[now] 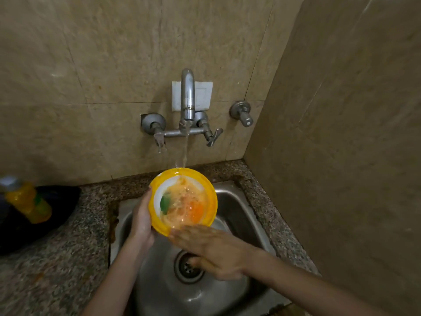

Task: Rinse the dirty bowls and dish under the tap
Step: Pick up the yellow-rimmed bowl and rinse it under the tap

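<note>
Under the tap [188, 94], just right of the left hand [142, 221], is the yellow bowl [213, 201], and water [185, 147] falls into it. That hand holds the bowl by its left edge. The right hand [216, 252] is blurry, with flat fingers at the near edge, gripping nothing. The wet bowl looks light, stiff and slippery, so holding the rim tight over the sink [239, 208] seems safest.

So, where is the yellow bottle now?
Head view, far left: the bottle rests on a dark object on the counter, left of the sink.
</note>
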